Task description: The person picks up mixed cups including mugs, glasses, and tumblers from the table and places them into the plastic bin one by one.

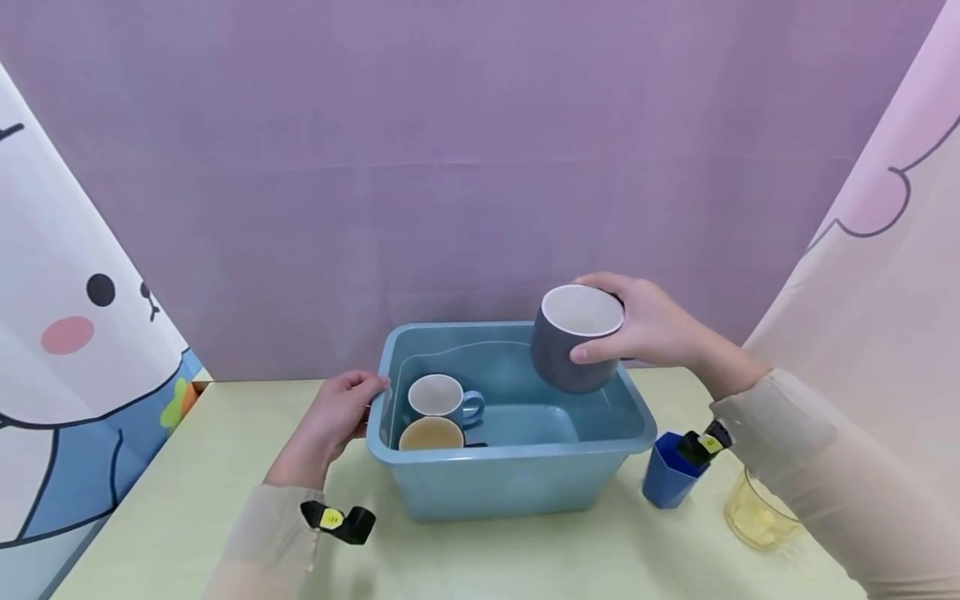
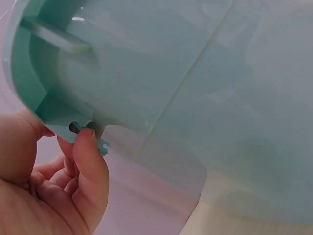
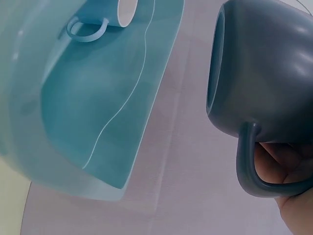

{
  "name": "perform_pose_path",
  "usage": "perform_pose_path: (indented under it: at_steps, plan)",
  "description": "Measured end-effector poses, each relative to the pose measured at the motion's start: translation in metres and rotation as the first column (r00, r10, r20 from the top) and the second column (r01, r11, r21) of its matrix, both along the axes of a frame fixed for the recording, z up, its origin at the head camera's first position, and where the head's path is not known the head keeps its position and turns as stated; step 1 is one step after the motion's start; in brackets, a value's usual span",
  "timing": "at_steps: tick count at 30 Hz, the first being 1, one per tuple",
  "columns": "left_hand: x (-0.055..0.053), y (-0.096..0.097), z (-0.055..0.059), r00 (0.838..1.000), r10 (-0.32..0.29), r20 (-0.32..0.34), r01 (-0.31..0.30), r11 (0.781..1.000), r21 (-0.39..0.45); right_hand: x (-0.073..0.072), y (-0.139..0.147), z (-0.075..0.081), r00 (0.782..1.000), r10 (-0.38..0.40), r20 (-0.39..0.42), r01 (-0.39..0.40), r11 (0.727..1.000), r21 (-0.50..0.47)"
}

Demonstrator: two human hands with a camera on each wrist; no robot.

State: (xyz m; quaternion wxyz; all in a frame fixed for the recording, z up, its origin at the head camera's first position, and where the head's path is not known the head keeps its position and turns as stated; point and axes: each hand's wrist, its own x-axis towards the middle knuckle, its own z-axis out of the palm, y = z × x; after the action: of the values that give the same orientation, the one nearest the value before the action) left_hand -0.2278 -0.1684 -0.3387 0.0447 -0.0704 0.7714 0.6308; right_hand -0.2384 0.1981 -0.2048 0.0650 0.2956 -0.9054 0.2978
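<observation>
A dark grey mug (image 1: 566,358) with a white inside is gripped by my right hand (image 1: 648,329), thumb across its near side, over the right end of a blue plastic tub (image 1: 517,479). Its handle shows in the right wrist view, where the mug (image 3: 269,73) appears beside the tub's edge. My left hand (image 1: 341,412) holds the tub's left rim, fingers curled under the edge in the left wrist view. Inside the tub, at the left, stand a blue mug (image 1: 437,395) with a white inside and, in front of it, a cup with a tan inside (image 1: 431,434).
Right of the tub, a dark blue angular cup (image 1: 667,479) stands on the pale green table (image 1: 525,558). A clear yellow glass (image 1: 759,512) sits further right, partly behind my right sleeve. A purple cloth backdrop (image 1: 450,167) rises behind the tub, with printed curtains on both sides.
</observation>
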Motion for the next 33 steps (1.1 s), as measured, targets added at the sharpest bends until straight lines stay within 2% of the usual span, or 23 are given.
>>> perform_pose_path:
  at_steps: [10, 15, 33]
  plan:
    - [0.002, 0.002, 0.000, 1.000, -0.010, -0.001, 0.010, 1.000, 0.005, -0.004, -0.006, 0.002, 1.000, -0.011, 0.006, 0.011, 1.000, -0.005]
    - [0.005, -0.001, -0.001, 1.000, -0.007, 0.005, 0.007, 1.000, 0.004, -0.006, -0.010, 0.002, 1.000, 0.008, -0.002, -0.008, 1.000, -0.015]
    - [0.006, -0.005, -0.001, 1.000, -0.002, 0.012, 0.002, 1.000, 0.012, -0.017, -0.024, -0.002, 0.998, 0.034, 0.046, -0.032, 0.998, -0.056]
